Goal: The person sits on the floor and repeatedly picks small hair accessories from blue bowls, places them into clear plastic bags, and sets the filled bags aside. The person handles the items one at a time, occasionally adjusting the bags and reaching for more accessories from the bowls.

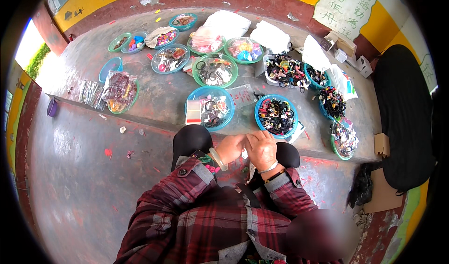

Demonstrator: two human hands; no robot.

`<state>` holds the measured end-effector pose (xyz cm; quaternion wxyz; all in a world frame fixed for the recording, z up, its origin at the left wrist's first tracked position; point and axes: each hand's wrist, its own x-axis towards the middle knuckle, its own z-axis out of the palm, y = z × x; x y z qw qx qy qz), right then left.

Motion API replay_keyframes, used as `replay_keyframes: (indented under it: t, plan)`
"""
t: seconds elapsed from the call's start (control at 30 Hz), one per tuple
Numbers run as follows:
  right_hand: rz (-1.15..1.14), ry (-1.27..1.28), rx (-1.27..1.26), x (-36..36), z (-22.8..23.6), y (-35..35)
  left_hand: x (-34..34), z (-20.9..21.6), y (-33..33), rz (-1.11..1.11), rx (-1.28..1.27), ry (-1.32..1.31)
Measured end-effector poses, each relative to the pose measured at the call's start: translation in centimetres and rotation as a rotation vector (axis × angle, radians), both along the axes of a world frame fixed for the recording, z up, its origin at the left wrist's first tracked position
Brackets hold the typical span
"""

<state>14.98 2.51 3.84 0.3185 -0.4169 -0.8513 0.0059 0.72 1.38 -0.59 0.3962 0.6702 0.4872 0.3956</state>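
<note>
Item held: a small pale object, pinched between the left hand (230, 148) and the right hand (261, 148), both closed on it over the knees; its kind and long axis cannot be made out, being hidden by the fingers. Directly ahead, at the near edge of the grey concrete ledge (159, 100), a blue round plastic basin of dark hair ties (276, 116) is placed nearer the right hand; a blue basin of carded accessories (209, 107) is placed nearer the left.
</note>
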Motion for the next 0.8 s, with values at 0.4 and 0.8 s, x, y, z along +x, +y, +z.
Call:
replay_keyframes:
  t: [0.4, 0.8]
  plan:
    - [-0.01, 0.026, 0.029, -0.26, -0.28, 0.08, 0.32, -0.15, 0.01, 0.017, 0.074, -0.002]
    - [-0.043, 0.234, -0.177, 0.05, -0.57, 0.2, 0.08, -0.27, -0.08, 0.038, -0.021, 0.017]
